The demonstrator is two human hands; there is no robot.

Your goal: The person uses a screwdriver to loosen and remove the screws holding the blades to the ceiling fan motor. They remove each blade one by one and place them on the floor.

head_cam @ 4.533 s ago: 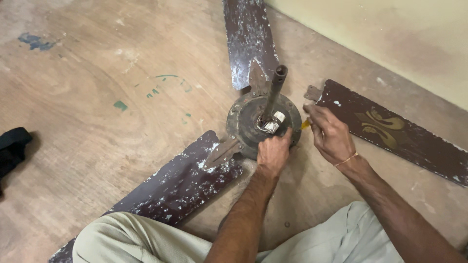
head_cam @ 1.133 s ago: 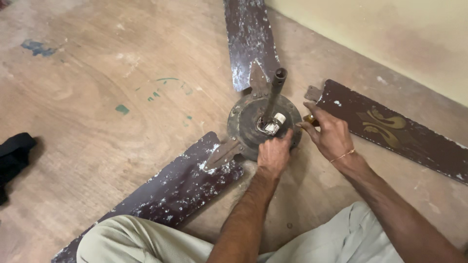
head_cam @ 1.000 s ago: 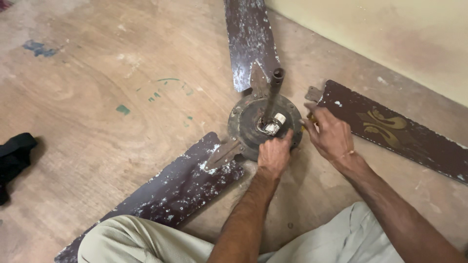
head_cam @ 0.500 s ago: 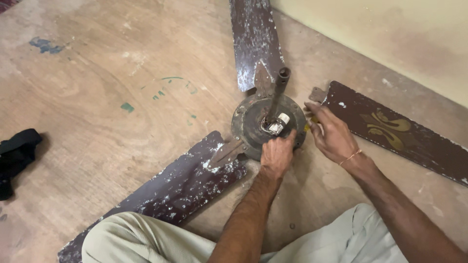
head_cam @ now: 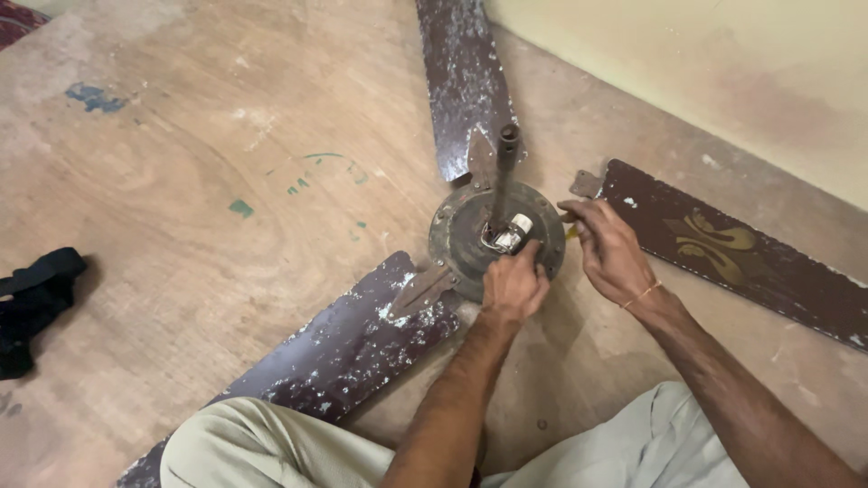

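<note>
An old ceiling fan lies on the floor, its round dark motor housing [head_cam: 461, 237] facing up with a rod [head_cam: 504, 172] standing from the centre. My left hand [head_cam: 512, 286] grips the near rim of the housing, beside a small white part at the rod's base. My right hand [head_cam: 611, 251] is closed on a small yellow-handled tool [head_cam: 570, 232] at the housing's right edge. Two paint-flecked blades stay attached: one [head_cam: 461, 77] points away, one [head_cam: 334, 357] runs toward my knee. A third blade [head_cam: 741, 248] lies apart at the right.
A cream wall [head_cam: 723, 72] runs along the upper right. A black cloth or strap [head_cam: 34, 303] lies on the stained floor at the left. My legs in light trousers [head_cam: 262, 452] fill the bottom edge.
The view has shifted slightly; both hands stay on the fan housing, with the right hand making small moves at its right edge.
</note>
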